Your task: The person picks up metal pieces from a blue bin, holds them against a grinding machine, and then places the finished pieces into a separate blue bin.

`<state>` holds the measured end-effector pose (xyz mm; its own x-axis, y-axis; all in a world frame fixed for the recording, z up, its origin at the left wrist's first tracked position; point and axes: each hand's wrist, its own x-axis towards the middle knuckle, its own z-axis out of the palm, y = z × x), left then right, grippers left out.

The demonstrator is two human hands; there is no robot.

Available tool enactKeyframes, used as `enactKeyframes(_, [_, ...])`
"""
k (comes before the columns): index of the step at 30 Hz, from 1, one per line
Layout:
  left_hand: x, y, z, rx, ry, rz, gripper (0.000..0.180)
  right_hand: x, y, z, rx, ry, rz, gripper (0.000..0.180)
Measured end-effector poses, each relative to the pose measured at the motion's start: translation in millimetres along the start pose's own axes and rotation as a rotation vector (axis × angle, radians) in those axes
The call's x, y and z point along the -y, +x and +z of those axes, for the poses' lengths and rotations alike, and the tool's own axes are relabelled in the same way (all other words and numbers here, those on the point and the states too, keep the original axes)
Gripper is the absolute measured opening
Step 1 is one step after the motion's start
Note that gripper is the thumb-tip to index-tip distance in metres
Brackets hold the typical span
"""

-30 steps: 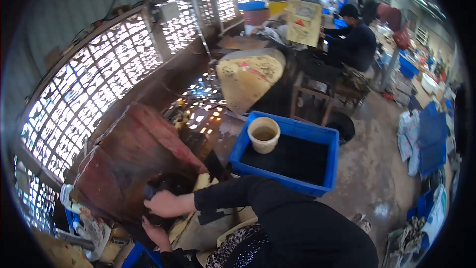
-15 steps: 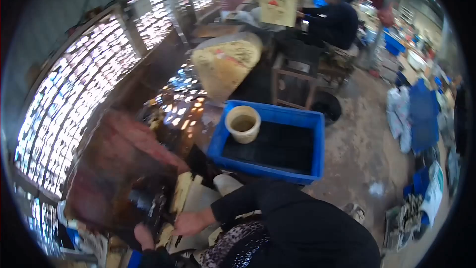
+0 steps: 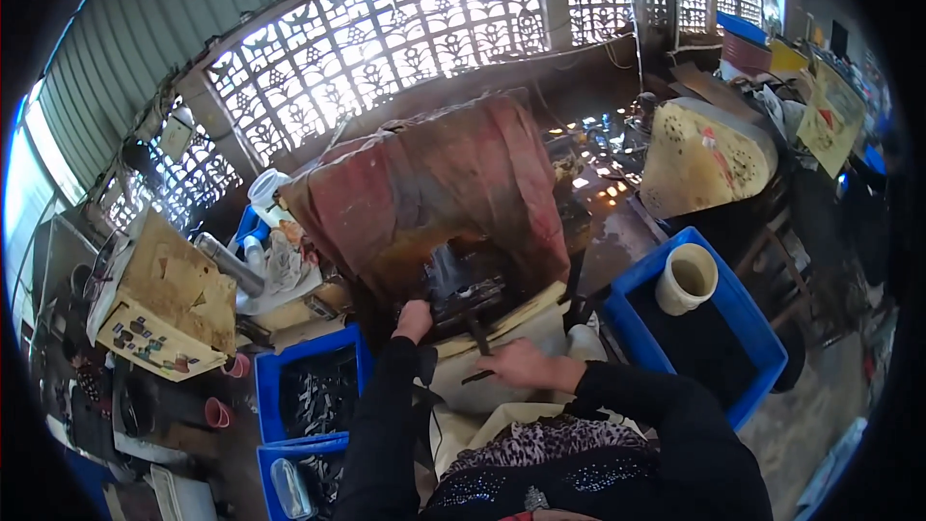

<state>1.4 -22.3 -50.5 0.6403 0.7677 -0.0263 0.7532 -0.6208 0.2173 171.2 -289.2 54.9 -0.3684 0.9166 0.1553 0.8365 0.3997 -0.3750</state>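
In the head view, could lose grip on the dark strip (image 3: 476, 378), perhaps from dampness, with pale spray (image 3: 444, 268) at eleven o'clock from the right hand (image 3: 521, 364). Could knock the left hand (image 3: 415, 320) on the dark machine part (image 3: 468, 300), through being so close beside it. Could also soak the red cloth (image 3: 453, 174), because of a loose drape at twelve o'clock from the spray.

Pinching the dark strip with the right hand, curled nearly closed, with a visible end toward eight o'clock. Near a dark bar (image 3: 479, 336) at ten o'clock; cannot tell whether touching. Bending the left hand into a fist, at seven o'clock from the spray; cannot tell contents, if any. Beyond, at eight o'clock from the left hand, a blue tub (image 3: 268, 391) of dark pieces (image 3: 323, 397).
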Motion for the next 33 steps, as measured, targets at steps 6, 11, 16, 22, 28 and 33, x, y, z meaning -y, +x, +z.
enactKeyframes(6, [13.7, 5.9, 2.3, -0.028, 0.055, 0.145, 0.018, 4.4, 11.0, -7.5, 0.071, 0.033, 0.038, 0.023])
enactKeyframes(11, [22.4, -2.6, 6.0, 0.012, 0.045, 0.039, 0.021, 3.9, 17.7, -11.5, 0.140, 0.068, 0.056, 0.025])
enactKeyframes(16, [6.2, -37.8, -40.5, -0.096, -0.022, -0.194, 0.021, -46.4, 31.7, 9.8, -0.313, 0.339, 0.346, 0.024])
enactKeyframes(22, [-61.8, -91.8, -86.7, -0.582, -0.323, -0.079, 0.018, -65.2, 86.7, 3.9, -0.543, 1.698, 0.925, 0.017])
enactKeyframes(28, [-137.4, -116.5, -93.3, -0.464, -0.138, 0.054, 0.031, -22.3, 126.0, 24.8, -0.685, 2.112, 0.790, 0.013])
enactKeyframes(33, [-128.5, -134.0, -92.6, -0.451, -0.233, 0.139, 0.048, -37.0, 123.4, 24.1, -0.683, 1.965, 0.672, 0.013])
